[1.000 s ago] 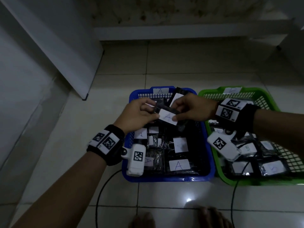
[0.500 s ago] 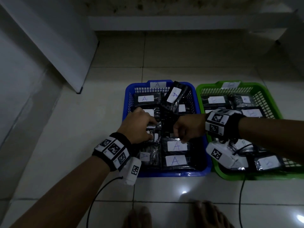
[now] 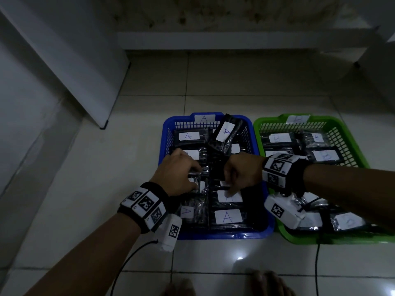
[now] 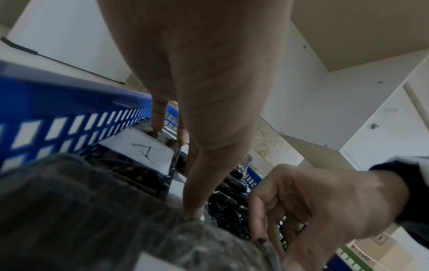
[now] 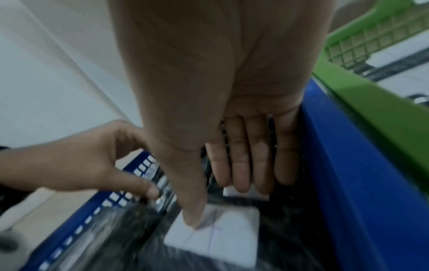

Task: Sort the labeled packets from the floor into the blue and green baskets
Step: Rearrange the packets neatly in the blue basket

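The blue basket [image 3: 162,146] holds several black packets with white "A" labels. The green basket [image 3: 257,133] to its right holds similar packets marked "B". Both hands are down inside the blue basket. My right hand [image 3: 229,186] presses its thumb on the label of one A packet [image 3: 236,198], its fingers straight on the packet behind; the right wrist view shows the same hand [image 5: 217,205] and packet [image 5: 223,236]. My left hand [image 3: 195,178] rests its fingertips and thumb on packets in the basket's left half, also seen in the left wrist view [image 4: 178,172]. One A packet [image 3: 224,131] leans on the pile at the back.
The baskets stand side by side on pale floor tiles [image 3: 106,189]. A white board [image 3: 85,67] leans on the left wall. A low ledge [image 3: 235,41] runs along the back. My bare feet [image 3: 269,280] are just in front of the baskets, and thin black cables [image 3: 128,259] trail from both wrists.
One second ago both hands held an A packet above the blue basket. They have lowered it into the basket, and my right thumb now presses on its label.
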